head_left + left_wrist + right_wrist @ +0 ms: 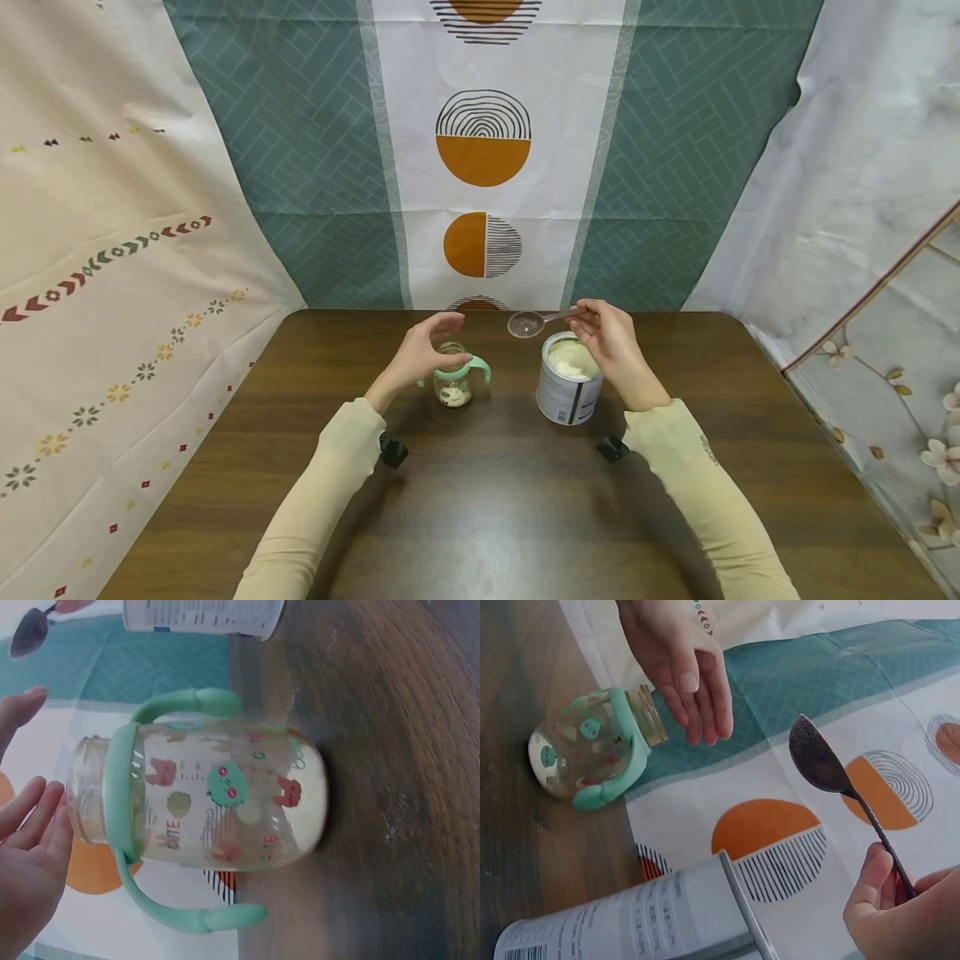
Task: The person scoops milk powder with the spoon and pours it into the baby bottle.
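- On a brown wooden surface (480,492), a clear baby bottle (453,388) stands upright and uncapped, left of centre, with a little pale powder at its bottom. With no cap on, its mouth is free to be reached from above.
- Two green handles (199,921) curve out from the bottle's collar, on opposite sides; neither is held.
- The left hand (426,352) is beside the bottle's neck, its grip spread, with thumb and fingers well apart. It seems placed to steady the bottle, though whether a fingertip touches the neck I cannot tell.
- A metal can (562,398) stands upright to the right of the bottle, lidless, with cream powder (572,360) showing inside. It sits on the right hand's side, probably so the spoon can dip in easily.
- The right hand (611,340) is above the can, its grip pinching the handle of a spoon (527,324) near the end. Holding it there leaves the bowl free, pointing left over the gap between can and bottle.
- No heap of powder shows in the spoon.
- Behind everything hangs a patterned cloth (315,125) with orange half-circles.
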`<state>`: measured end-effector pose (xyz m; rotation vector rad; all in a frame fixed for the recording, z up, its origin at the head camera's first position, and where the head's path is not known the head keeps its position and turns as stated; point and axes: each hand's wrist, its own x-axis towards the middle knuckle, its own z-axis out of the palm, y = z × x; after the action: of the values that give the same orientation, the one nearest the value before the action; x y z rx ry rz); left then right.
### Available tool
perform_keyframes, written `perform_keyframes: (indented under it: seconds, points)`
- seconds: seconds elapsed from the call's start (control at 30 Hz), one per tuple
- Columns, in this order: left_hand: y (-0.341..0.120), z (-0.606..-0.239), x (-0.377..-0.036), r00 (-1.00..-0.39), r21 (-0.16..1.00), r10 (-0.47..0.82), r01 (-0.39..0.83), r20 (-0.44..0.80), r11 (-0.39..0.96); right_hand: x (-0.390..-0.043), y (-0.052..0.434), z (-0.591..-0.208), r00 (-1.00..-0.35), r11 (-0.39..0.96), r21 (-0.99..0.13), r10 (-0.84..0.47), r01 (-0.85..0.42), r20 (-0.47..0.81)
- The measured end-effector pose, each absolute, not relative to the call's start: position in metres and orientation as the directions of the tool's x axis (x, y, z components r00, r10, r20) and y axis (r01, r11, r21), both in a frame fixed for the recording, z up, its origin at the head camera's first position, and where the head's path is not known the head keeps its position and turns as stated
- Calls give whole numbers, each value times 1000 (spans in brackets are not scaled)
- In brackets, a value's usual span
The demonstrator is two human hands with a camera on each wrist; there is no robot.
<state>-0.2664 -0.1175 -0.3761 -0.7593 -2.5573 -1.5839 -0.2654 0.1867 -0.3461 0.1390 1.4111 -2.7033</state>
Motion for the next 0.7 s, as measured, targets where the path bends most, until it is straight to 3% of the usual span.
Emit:
perform_keyframes:
  seconds: [0.7]
  points:
    - [-95,-383,-268,-840,847,465,443,279,293,-270,207,-349,-990,-582,-810,51,78,-132]
